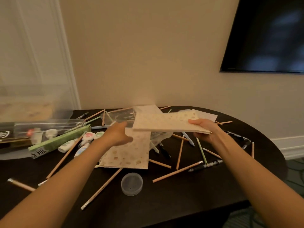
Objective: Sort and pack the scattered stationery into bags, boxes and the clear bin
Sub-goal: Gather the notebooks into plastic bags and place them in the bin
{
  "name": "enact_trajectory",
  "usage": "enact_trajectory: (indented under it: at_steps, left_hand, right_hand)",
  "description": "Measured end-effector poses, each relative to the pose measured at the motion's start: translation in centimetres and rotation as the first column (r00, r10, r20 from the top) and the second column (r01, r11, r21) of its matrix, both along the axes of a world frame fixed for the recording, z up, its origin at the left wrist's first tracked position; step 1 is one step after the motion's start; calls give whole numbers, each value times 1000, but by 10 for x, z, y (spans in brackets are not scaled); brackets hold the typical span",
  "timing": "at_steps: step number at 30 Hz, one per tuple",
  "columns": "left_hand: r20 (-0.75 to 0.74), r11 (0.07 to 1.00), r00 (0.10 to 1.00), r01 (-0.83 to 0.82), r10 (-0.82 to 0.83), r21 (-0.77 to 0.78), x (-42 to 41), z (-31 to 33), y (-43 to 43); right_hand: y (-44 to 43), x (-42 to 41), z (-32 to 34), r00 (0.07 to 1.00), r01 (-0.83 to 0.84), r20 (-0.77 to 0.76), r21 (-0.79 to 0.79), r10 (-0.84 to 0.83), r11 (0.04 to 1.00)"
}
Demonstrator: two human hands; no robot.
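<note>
The right hand [205, 130] pinches the right end of a patterned paper stack [167, 120], thumb on top, holding it above the tabletop's [164, 203] far middle. The left hand [118, 134], fingers extended and holding nothing, is just below the stack's left end, over a patterned sheet [128, 155] lying flat. Pencils [178, 171] are scattered across the dark tabletop, and a round clear lid [132, 183] lies toward the near edge. Behind are a beige wall [148, 55] and a dark screen [266, 35]. The clear bin [32, 102] at the left edge is blurred and cut off.
</note>
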State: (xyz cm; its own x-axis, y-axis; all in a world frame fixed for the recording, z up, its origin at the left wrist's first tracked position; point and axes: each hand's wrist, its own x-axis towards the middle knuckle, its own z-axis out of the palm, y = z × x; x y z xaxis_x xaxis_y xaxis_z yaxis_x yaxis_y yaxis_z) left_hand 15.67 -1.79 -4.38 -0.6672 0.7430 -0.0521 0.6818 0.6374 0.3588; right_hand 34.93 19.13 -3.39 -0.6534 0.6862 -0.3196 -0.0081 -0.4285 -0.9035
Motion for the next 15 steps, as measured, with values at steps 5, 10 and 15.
enact_trajectory:
  at_steps: [5, 10, 15]
  left_hand:
    - [-143, 986, 986, 64, -86, -154, 3, -36, 7]
    - [-338, 995, 940, 8, -43, -104, 3, -50, 12]
    - [-387, 993, 921, -4, 49, 114, 3, -41, 22]
  right_hand:
    - [-3, 5, -4, 926, -198, 344, 86, 157, 976]
    - [3, 20, 3, 892, -216, 423, 85, 161, 973]
    - [-3, 17, -4, 956, -90, 285, 55, 71, 994]
